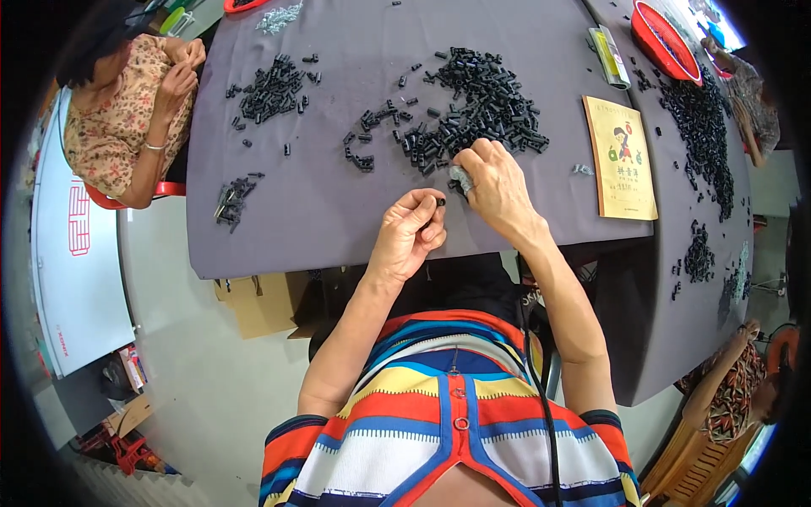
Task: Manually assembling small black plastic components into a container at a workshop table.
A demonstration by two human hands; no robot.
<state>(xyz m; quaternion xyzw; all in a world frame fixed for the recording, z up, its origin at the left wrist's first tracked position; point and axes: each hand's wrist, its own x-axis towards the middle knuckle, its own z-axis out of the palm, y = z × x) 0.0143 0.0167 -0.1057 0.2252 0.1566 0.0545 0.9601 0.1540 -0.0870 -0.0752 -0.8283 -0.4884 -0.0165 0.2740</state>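
I see my left hand (411,230) raised just off the near edge of the grey tabletop (338,211), with thumb and forefinger pinched together on a small black tube piece (440,202). The piece sits right at the tips of those fingers (431,199), poking out toward the right, and the other fingers of that hand are curled in beneath.

My right hand (494,186) lies just beside it, a little farther out and to the right, palm down on the cloth. Its fingers are bent and closed around a small silvery-grey part (459,177), which shows at the left edge of the hand, below the knuckles. I cannot tell how much of that part is inside the grip. The black piece and the grey part are near each other but not touching.

Just beyond the right hand lies the big heap of black tube pieces (486,106), its near edge touching the fingertips. A smaller heap (272,89) lies far left, and a little bundle (232,201) sits near left. A yellow booklet (621,158) lies to the right of my right hand, and a red basket (666,42) stands far right. Another person (127,110) sits at the left side.
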